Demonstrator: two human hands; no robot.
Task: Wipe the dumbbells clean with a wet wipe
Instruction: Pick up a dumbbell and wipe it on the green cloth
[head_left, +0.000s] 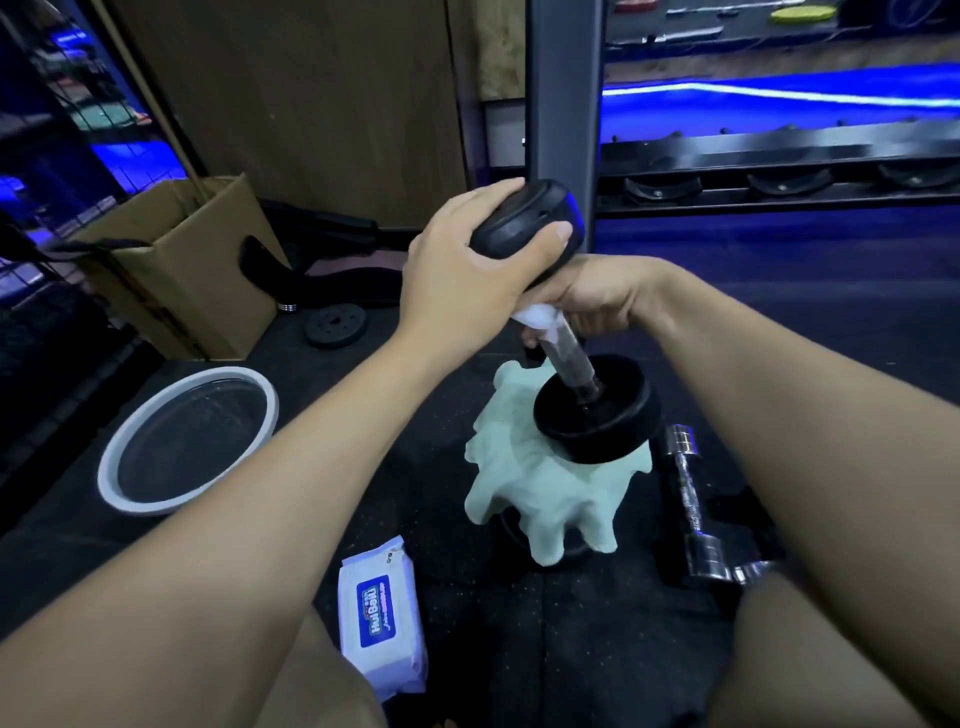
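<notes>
Black dumbbell (582, 364): tilted, lower end on pale green cloth (524, 483)
Left hand (467, 280): fingers curled over upper end
Right hand (587, 301): wrapped round handle, gripping white wet wipe (540, 319)

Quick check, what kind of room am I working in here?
Most likely a gym: an empty dumbbell rack behind, a loose weight plate on dark rubber flooring, and a chrome dumbbell alongside.

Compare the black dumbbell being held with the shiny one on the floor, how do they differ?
The black dumbbell has matte black round heads; the chrome dumbbell is shiny metal with smaller heads. The black one stands tilted on end on a pale green cloth; the chrome one lies flat on the dark floor. The left hand holds the black one's top head and the right hand wraps a white wipe round its handle; nothing touches the chrome one.
</notes>
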